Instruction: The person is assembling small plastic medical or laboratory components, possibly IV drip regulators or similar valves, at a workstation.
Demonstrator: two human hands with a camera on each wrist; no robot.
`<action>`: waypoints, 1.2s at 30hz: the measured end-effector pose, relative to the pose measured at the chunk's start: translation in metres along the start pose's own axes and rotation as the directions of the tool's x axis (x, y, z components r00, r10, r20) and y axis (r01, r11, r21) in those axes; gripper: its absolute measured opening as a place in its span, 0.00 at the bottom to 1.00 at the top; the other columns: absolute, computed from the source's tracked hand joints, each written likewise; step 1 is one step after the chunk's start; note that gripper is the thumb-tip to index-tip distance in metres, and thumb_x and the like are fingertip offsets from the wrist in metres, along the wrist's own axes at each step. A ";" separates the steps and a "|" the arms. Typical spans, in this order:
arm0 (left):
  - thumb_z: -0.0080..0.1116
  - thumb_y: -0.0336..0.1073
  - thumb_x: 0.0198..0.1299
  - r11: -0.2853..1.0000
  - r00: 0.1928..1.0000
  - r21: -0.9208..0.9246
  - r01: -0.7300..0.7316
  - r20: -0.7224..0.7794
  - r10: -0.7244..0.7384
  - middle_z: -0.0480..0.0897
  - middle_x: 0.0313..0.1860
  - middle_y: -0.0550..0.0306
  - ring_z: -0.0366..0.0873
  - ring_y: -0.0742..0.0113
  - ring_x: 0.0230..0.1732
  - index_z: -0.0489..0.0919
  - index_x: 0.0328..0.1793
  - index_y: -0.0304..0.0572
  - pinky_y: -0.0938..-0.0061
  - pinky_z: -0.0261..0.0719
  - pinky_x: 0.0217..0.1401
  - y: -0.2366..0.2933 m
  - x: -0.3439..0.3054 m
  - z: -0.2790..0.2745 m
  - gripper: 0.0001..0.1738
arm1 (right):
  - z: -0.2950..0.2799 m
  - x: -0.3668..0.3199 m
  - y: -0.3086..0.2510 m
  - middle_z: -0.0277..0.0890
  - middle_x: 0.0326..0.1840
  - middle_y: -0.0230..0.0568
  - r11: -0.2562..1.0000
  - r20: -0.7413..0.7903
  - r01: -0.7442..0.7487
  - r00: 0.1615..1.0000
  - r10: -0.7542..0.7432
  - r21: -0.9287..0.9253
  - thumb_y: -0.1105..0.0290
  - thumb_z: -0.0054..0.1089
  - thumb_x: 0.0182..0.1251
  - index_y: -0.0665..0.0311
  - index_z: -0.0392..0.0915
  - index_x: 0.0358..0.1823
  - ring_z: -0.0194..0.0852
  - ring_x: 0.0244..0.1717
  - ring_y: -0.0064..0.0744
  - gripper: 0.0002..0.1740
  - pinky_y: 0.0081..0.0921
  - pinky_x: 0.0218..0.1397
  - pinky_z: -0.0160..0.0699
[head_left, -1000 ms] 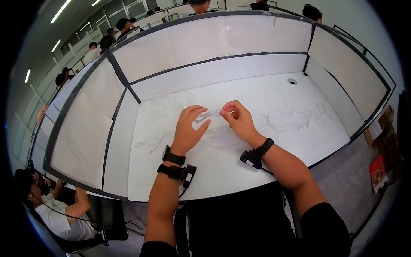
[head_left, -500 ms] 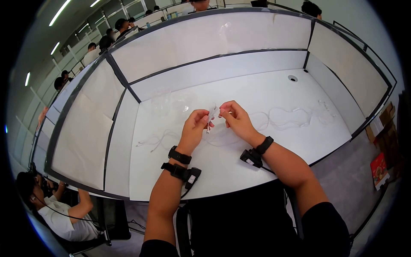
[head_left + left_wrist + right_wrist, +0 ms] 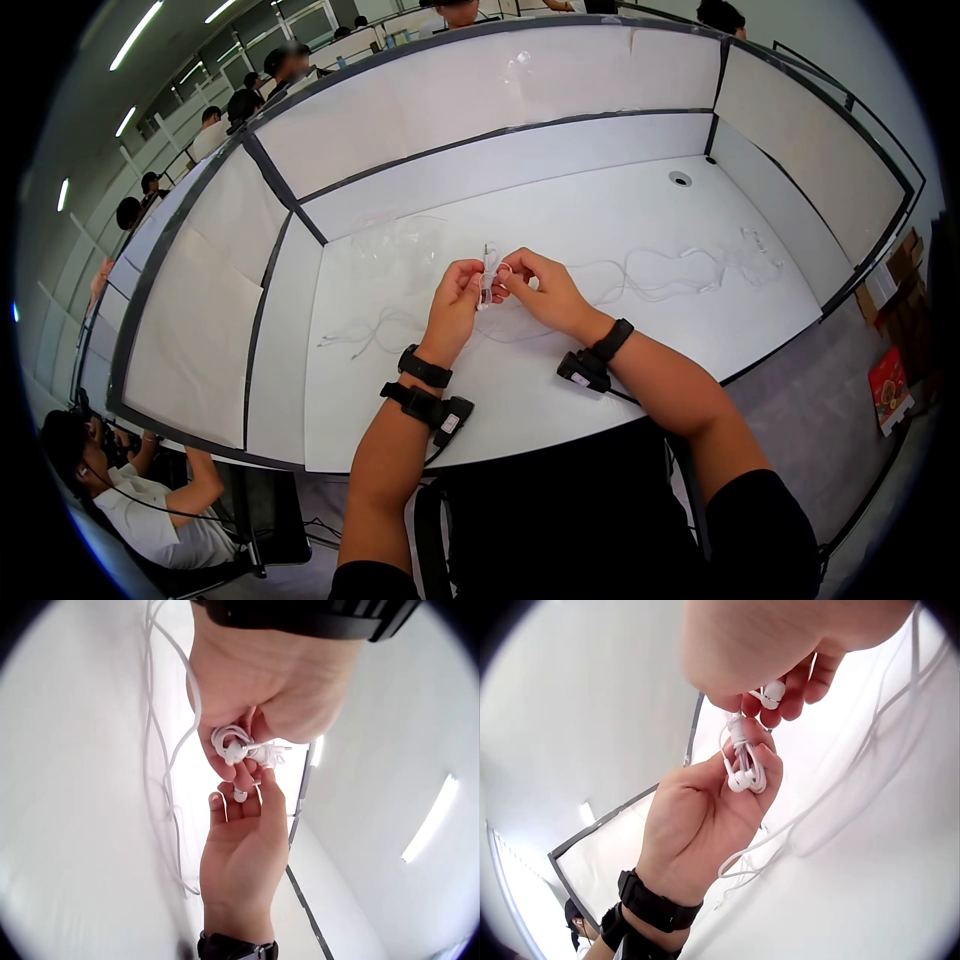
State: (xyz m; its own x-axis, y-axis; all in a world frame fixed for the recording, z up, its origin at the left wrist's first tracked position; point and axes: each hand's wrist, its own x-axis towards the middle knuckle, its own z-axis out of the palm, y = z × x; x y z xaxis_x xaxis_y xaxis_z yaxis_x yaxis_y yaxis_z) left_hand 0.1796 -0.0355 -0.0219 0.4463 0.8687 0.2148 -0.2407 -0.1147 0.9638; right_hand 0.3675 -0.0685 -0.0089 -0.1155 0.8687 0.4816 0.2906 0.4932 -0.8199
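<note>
Watch out: the white earphone bundle (image 3: 739,735) could come undone if you tug too hard on the loose earbud (image 3: 773,694). The thin wire could knot too, I think, if a loop slips off. If your grip goes soft, the bundle may drop onto the long white cords (image 3: 197,701) and get mixed up. Your left hand (image 3: 455,305) pinches the bundle up above the table (image 3: 600,400). Your right hand (image 3: 552,296) curls its fingers round the earbud, close by your left fingertips. Both arms reach forward, hands nearly meeting.
</note>
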 end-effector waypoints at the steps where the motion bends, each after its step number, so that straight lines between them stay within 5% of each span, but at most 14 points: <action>1: 0.43 0.35 0.79 0.999 0.999 -0.009 0.044 -0.007 -0.044 0.81 0.50 0.50 0.82 0.63 0.48 0.69 0.62 0.36 0.68 0.80 0.56 0.003 -0.001 0.002 0.13 | 0.000 0.001 0.001 0.83 0.38 0.37 1.000 -0.028 0.022 0.999 -0.022 0.007 0.65 0.59 0.74 0.65 0.79 0.45 0.75 0.35 0.26 0.09 0.24 0.41 0.73; 15: 0.39 0.30 0.77 0.977 0.981 -0.113 0.180 0.096 -0.170 0.82 0.51 0.46 0.80 0.63 0.46 0.66 0.66 0.36 0.68 0.78 0.56 0.014 -0.006 0.008 0.16 | -0.003 0.002 -0.001 0.74 0.25 0.28 0.999 -0.185 -0.034 0.982 0.037 0.021 0.65 0.68 0.69 0.63 0.78 0.43 0.67 0.25 0.15 0.11 0.18 0.29 0.69; 19: 0.39 0.30 0.77 0.971 0.985 -0.171 0.167 0.067 -0.158 0.81 0.51 0.46 0.80 0.62 0.47 0.66 0.66 0.34 0.67 0.78 0.56 0.009 -0.006 0.007 0.16 | -0.002 0.003 -0.006 0.73 0.39 0.32 1.000 -0.318 0.014 0.948 -0.017 -0.011 0.66 0.74 0.63 0.62 0.77 0.43 0.67 0.23 0.17 0.15 0.19 0.27 0.69; 25: 0.41 0.32 0.78 0.972 0.992 -0.199 0.123 0.035 -0.118 0.80 0.53 0.44 0.81 0.59 0.49 0.65 0.66 0.33 0.63 0.80 0.58 0.008 -0.004 0.005 0.16 | -0.007 0.002 -0.013 0.74 0.40 0.31 0.981 -0.181 0.155 0.968 -0.176 -0.120 0.71 0.75 0.58 0.60 0.82 0.34 0.66 0.23 0.17 0.08 0.18 0.26 0.66; 36: 0.42 0.34 0.78 0.982 0.986 -0.095 0.165 0.045 -0.161 0.82 0.53 0.43 0.86 0.51 0.49 0.65 0.65 0.37 0.61 0.85 0.55 0.023 -0.006 0.008 0.14 | -0.009 0.001 -0.010 0.78 0.38 0.30 0.984 -0.099 0.124 0.986 -0.137 -0.127 0.70 0.74 0.59 0.57 0.89 0.40 0.66 0.22 0.18 0.08 0.19 0.26 0.69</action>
State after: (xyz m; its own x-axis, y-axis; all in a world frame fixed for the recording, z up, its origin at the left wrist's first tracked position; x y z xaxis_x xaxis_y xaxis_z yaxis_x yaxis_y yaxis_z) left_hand 0.1781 -0.0470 -0.0001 0.5172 0.8535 0.0632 -0.2446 0.0766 0.9666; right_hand 0.3732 -0.0728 0.0022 -0.0593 0.7841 0.6178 0.3919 0.5874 -0.7080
